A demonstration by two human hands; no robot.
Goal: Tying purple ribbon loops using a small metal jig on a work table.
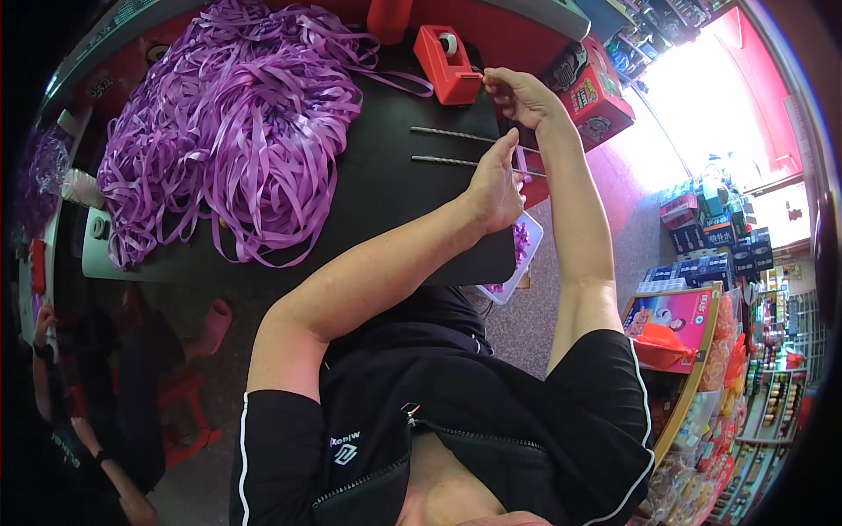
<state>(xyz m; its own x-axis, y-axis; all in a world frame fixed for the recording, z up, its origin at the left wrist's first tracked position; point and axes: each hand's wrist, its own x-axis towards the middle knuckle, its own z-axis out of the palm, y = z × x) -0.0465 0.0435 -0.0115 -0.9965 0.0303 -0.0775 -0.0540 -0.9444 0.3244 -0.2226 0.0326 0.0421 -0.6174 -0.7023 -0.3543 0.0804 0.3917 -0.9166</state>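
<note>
My right hand pinches at the front cutting edge of a red tape dispenser, apparently on the tape's end; the clear tape itself hardly shows. Closer to me, my left hand is raised at the table's right edge with its thumb up. Its fingers are curled and partly hidden, and a pale purple ribbon strip shows beside the thumb. Two long twisted metal rods like drill bits stick out level over the table, running behind my left hand. A large heap of purple ribbon covers the table's left part.
The dark table ends under my left forearm. Below its right edge stands a white bin with purple pieces. A red printed box is beyond my right wrist. At lower left another person's arm shows near a red stool.
</note>
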